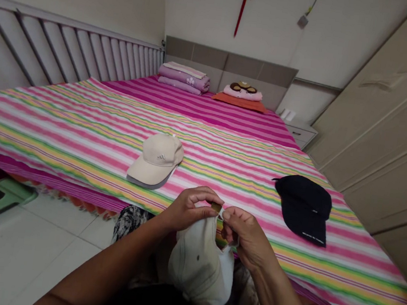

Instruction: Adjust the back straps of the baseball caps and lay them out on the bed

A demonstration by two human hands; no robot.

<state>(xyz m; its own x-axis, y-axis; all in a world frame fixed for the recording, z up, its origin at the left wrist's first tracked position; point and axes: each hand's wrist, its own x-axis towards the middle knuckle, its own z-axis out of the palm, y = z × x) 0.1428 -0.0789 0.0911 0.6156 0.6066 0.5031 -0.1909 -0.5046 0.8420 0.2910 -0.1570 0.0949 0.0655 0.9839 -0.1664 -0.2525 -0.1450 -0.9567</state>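
Head cam: L hand grips the back strap of a whitish cap btw thumb & fingers, w/ a small brass-coloured piece showing at the fingertips. R hand pinches the strap too, thumb & index closed on it just beside L hand; its other fingers are curled & partly hidden. Can't tell if the strap ends are joined. Whitish cap hangs below both hands, in front of the person's body by the near edge of the bed, a dark eyelet visible on it (fabric looks a bit stained, esp. low down).

On the bed, a beige cap sits upright, L of the hands & apart from them, brim twd the near L, small logo on front. Dark cap lies well to the R, brim twd the near edge, pale lettering along it. Both rest on a striped sheet, spread over a magenta sheet.

Far end: folded purple bedding on the L; pink pillow w/ a brown animal design atop an orange cushion on the R, both near the headboard. White nightstand R of the bed. Green stool on the tiled floor, lower L.
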